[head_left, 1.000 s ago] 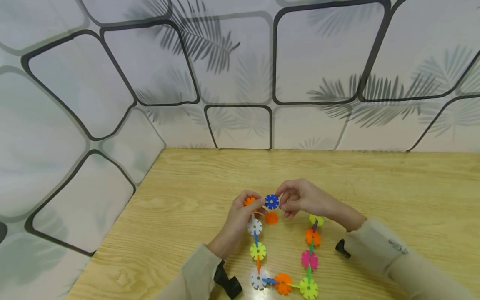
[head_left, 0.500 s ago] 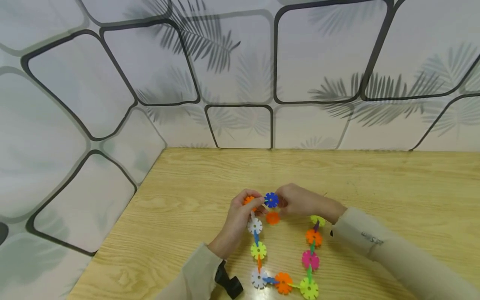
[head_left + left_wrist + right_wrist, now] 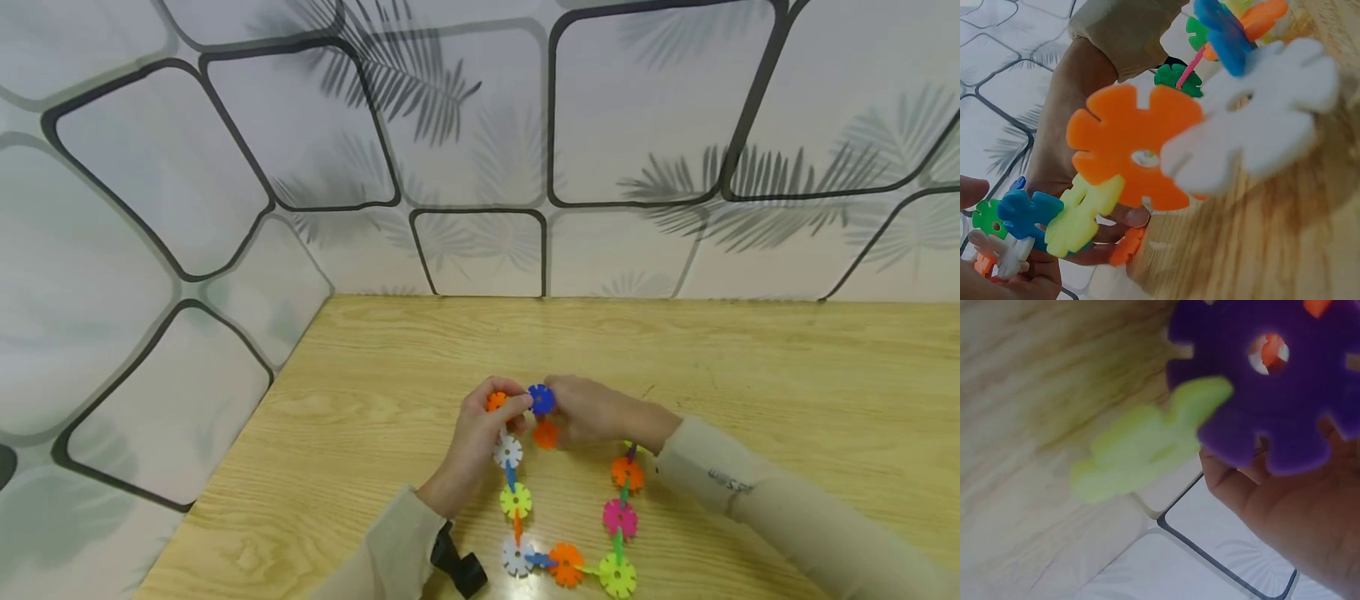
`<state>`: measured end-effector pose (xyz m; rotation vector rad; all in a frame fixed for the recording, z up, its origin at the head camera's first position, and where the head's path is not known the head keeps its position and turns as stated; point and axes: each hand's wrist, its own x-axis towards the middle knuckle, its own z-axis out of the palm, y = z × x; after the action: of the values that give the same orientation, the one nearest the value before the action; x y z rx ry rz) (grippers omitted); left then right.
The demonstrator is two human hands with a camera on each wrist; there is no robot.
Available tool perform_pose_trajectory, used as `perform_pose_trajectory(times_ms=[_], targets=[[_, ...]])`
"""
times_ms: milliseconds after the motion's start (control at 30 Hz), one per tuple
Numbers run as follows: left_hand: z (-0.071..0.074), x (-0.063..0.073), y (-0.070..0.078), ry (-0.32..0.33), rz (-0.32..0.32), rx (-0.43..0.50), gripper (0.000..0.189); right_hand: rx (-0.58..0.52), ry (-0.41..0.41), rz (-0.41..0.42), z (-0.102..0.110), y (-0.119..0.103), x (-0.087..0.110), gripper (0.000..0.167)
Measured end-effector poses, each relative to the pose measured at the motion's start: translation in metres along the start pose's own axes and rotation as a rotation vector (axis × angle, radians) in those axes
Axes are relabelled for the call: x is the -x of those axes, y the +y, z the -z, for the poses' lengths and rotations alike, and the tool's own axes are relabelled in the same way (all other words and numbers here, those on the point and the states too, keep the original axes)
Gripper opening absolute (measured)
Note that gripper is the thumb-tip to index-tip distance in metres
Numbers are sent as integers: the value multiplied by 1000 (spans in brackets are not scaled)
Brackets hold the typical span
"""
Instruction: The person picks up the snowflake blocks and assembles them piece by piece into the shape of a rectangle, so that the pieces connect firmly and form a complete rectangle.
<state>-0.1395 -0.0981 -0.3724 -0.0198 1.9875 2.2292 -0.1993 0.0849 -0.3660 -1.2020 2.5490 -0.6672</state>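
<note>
A chain of notched, flower-shaped plastic interlocking discs makes a loop on the table in the head view. My left hand [image 3: 480, 429] pinches the loop's upper left end, near an orange disc [image 3: 497, 402]. Between both hands is a blue disc [image 3: 541, 399], seen beside a yellow disc [image 3: 1085, 215] in the left wrist view. My right hand [image 3: 596, 410] grips at the blue disc's right side, its fingertips partly hidden. Just below, another orange disc [image 3: 546, 434] sits by the right fingers. A purple disc [image 3: 1272, 412] fills the foreground of the right wrist view.
The loop's left side includes a white disc [image 3: 508, 451]; its right side has a pink disc [image 3: 620, 518]. A yellow-green disc [image 3: 617, 576] marks the near right corner. The wooden table [image 3: 810, 400] meets a patterned wall [image 3: 480, 167] behind. A black strap piece [image 3: 459, 567] hangs at the left wrist.
My right hand has moved left and closed in around the blue disc, its forearm now covering the top yellow disc on the right. The blue disc has shifted slightly left; my left hand stays nearly still.
</note>
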Motion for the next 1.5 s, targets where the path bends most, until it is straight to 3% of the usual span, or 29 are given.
perform_pose_trajectory(times_ms=[167,367,533,700,967,1267,1500], targets=[[0,-1,1,-8,-10,-23,19,-124,5,40,2,7,1,27],[-1,-3,0,-17,-23,-86,26,-287,77,118,11,17,10,25],[0,-5,-1,-13,-31,-126,29,-418,102,61,16,21,19,12],[0,-5,-3,-12,-31,-144,33,-533,132,-6,20,22,26,11],[0,-5,-4,-25,-36,-141,33,-585,177,-7,20,20,33,4],[0,-4,-7,-22,-45,-141,28,-609,243,73,16,17,39,14],[1,-3,-8,-25,-35,-141,28,-576,281,54,11,11,41,12]])
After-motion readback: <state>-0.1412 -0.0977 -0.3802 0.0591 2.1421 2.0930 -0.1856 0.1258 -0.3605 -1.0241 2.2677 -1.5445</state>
